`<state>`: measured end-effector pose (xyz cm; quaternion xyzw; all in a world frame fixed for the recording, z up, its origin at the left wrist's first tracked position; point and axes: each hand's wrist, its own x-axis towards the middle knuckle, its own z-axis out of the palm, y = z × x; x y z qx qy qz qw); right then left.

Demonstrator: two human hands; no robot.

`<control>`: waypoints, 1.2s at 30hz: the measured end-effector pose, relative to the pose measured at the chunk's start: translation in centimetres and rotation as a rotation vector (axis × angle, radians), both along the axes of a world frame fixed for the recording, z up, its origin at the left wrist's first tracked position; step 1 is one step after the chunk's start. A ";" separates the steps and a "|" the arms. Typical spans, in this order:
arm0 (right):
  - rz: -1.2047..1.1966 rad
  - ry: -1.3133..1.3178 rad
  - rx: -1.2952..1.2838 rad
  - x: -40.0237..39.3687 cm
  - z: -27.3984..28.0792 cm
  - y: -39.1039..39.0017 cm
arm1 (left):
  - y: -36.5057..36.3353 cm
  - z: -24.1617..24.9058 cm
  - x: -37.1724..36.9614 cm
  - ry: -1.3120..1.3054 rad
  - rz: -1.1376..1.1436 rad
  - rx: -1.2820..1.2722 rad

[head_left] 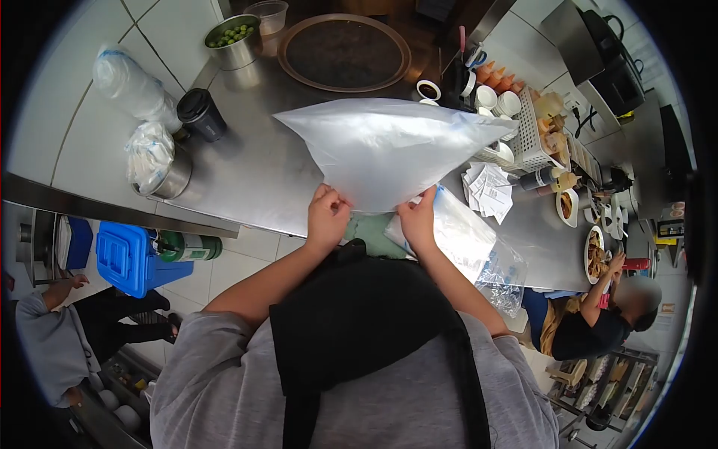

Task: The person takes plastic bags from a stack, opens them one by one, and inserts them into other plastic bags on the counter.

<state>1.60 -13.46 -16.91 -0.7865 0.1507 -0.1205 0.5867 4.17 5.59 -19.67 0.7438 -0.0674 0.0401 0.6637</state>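
A translucent white plastic bag (389, 146) is puffed out in front of me, above the steel counter. My left hand (327, 215) pinches its near edge on the left. On the right, my right hand (419, 221) pinches the same edge, fingers closed. Below my hands lies a folded green cloth (372, 238) at the counter's front edge. A stack of flat clear plastic bags (452, 236) rests beside my right hand, with a crinkled clear wrapper (502, 278) next to it.
A round tray (344, 52) and a pot of green limes (233, 41) stand at the back. Left are a black cup (202, 114) and a bag-lined metal pot (158, 165). Paper slips (488, 191) and a white basket (532, 135) sit right. Two people work nearby.
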 end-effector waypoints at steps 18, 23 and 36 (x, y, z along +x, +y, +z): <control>0.374 0.316 -0.078 5.6 -0.2 -4.6 | 2.5 1.0 10.0 0.181 -0.218 0.268; 0.230 0.127 -0.311 4.1 -3.3 -6.2 | 3.8 -0.9 8.8 0.468 -0.140 0.218; 0.297 0.505 1.193 0.4 1.7 1.3 | 3.3 -0.2 3.1 0.814 -0.069 -1.152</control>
